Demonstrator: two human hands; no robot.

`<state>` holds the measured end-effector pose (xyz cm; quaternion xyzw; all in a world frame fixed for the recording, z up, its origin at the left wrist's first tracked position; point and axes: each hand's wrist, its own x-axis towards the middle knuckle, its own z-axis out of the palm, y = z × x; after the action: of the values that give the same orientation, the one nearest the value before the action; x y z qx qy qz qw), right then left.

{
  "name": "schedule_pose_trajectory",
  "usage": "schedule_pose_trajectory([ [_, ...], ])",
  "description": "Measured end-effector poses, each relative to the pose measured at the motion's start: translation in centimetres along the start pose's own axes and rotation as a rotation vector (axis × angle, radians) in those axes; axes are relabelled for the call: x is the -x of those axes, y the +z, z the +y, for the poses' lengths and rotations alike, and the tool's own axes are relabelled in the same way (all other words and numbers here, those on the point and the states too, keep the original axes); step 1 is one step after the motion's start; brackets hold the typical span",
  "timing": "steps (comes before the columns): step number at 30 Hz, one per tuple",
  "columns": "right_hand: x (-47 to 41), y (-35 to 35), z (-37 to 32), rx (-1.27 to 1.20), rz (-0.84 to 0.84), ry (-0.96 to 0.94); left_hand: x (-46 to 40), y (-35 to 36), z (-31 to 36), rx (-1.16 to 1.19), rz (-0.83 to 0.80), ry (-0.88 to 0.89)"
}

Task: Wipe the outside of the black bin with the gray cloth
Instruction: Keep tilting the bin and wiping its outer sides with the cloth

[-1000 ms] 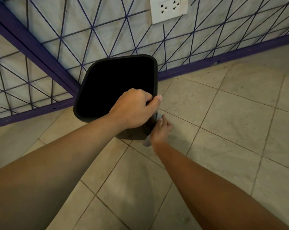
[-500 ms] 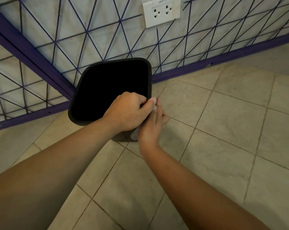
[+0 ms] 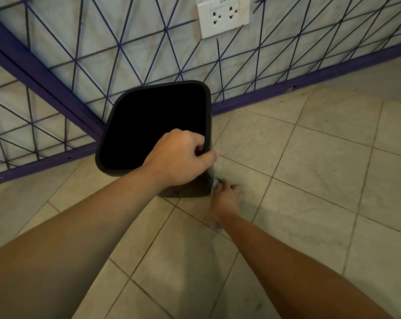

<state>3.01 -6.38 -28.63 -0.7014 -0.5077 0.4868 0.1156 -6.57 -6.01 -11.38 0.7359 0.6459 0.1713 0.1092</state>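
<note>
The square black plastic bin (image 3: 153, 125) stands on the beige tiled floor (image 3: 310, 180) beside the purple-lined wall. The left hand (image 3: 179, 157) grips its near rim. The right hand (image 3: 226, 198) holds the gray cloth (image 3: 215, 182) against its lower right side.
</note>
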Motion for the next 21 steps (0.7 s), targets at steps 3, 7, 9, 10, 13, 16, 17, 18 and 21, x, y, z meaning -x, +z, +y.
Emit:
schedule_pose_trajectory([
  [3, -0.4, -1.5, 0.0, 0.003, 0.073, 0.072, 0.3, -0.2, -0.1, 0.005, -0.016, -0.004],
  [7, -0.5, -3.9, -0.2, -0.237, 0.099, 0.189, 1.2, -0.9, -0.2, 0.006, -0.114, -0.001],
  [9, -0.3, -5.0, -0.5, -0.412, 0.09, 0.191, 1.6, -1.8, -0.6, 0.038, -0.234, -0.03],
  [10, -0.2, -5.6, -0.7, -0.458, 0.079, 0.191, 1.8, -2.3, -1.0, 0.057, -0.302, -0.057],
  [13, 0.2, -6.4, -1.3, -0.631, 0.13, 0.141, 2.1, -3.9, -2.0, 0.138, -0.454, -0.185],
  [16, 1.3, -5.4, -1.6, -0.751, 0.114, 0.196, 2.4, -4.4, -2.3, 0.016, -0.506, -0.239],
  [17, 1.7, -4.8, -1.6, -0.766, 0.096, 0.201, 2.5, -4.2, -2.2, -0.12, -0.504, -0.2],
  [18, 1.9, -4.1, -1.5, -0.785, 0.071, 0.206, 2.8, -3.9, -2.0, -0.255, -0.481, -0.146],
  [21, 2.9, -2.7, -1.7, -0.785, 0.031, 0.278, 3.5, -2.7, -1.5, -0.387, -0.321, -0.059],
])
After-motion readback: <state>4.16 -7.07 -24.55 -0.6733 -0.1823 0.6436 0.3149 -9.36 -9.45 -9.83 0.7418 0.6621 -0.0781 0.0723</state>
